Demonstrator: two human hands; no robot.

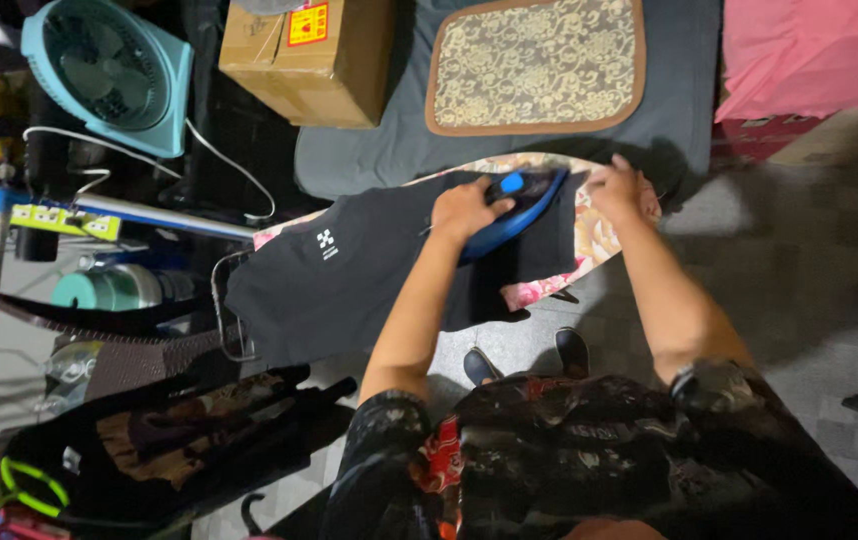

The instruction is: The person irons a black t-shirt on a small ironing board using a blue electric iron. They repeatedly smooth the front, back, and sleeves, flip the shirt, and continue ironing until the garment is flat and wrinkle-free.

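A black garment (339, 275) with a small white mark lies spread over an ironing board with a floral cover (599, 240). My left hand (464, 208) grips the handle of a blue iron (524, 215) that rests on the garment near the board's right end. My right hand (617, 190) presses flat on the cloth at the board's tip, just right of the iron, fingers spread and holding nothing.
Behind the board lies a dark mattress (389, 150) with a patterned cushion (537, 65) and a cardboard box (309, 55). A teal fan (109, 70) and a power strip (39, 215) stand at the left. Dark clothes (169, 440) pile at the lower left. Pink cloth (809, 50) is at top right.
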